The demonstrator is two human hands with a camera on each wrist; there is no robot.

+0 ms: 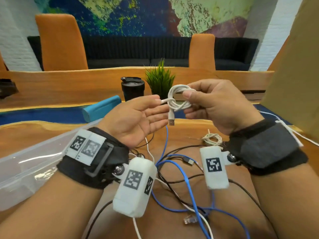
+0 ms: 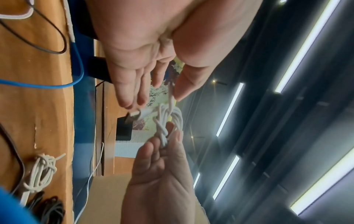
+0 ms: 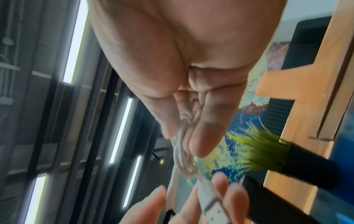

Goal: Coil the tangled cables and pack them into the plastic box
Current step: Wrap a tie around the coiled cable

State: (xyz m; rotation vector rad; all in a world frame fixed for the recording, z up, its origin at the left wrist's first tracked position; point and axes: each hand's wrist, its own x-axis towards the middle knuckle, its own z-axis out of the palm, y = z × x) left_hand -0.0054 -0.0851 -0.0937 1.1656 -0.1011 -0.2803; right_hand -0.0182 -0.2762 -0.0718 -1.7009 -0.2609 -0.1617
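No brand or readable writing shows; only black-and-white square code markers sit on the wrist straps and the white camera housings. The right hand (image 1: 219, 104) pinches a coiled white cable (image 1: 179, 99) between thumb and fingers, its USB plug (image 1: 171, 121) hanging below the coil. The left hand (image 1: 136, 118) lies palm-up with fingers fairly straight, thumb and fingertips nipping the cable's other end just beside the coil. Both hover above a wooden counter (image 1: 51, 135) with a blue band running across it. Beneath the wrists lies a tangle of blue, black and white cables (image 1: 188, 183), and a small tied white bundle (image 1: 212, 139) lies under the right hand. The clear plastic box (image 1: 25, 166) stands left of the left wrist. Beyond the hands stand a black tumbler (image 1: 132, 88), a green plant (image 1: 160, 78) and a teal case (image 1: 101, 107); behind them, orange chairs, a dark sofa and a painted mural.
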